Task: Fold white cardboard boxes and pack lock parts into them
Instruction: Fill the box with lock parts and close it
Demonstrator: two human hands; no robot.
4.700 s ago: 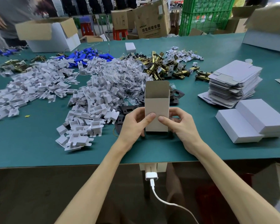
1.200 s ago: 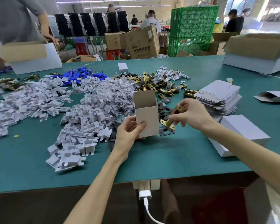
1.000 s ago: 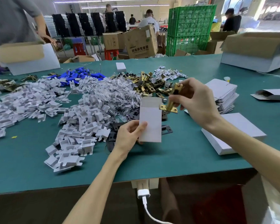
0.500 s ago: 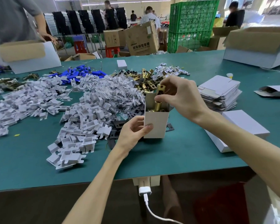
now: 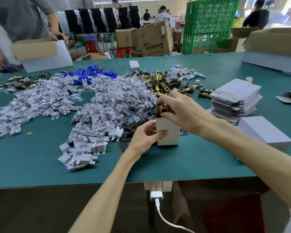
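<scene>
A small white cardboard box [image 5: 168, 134] stands upright on the green table [image 5: 40, 162], its top open. My left hand [image 5: 145, 137] grips its left side, thumb across the front. My right hand [image 5: 183, 109] is over the open top and holds a brass latch [image 5: 163, 107] that sits partly inside the box. Behind it lie a heap of brass latches [image 5: 165, 83], bagged screws [image 5: 133, 95] and black plates [image 5: 133, 130].
White plastic inserts [image 5: 94, 125] spread across the left and middle. Flat box blanks [image 5: 235, 100] are stacked at the right, closed white boxes [image 5: 264, 130] in front of them. Blue parts [image 5: 91, 74] lie farther back. A person [image 5: 23, 19] handles a carton at the far left.
My right hand picked a brass latch from the table, carried it over the box and lowered it into the open top. My left hand has kept hold of the box.
</scene>
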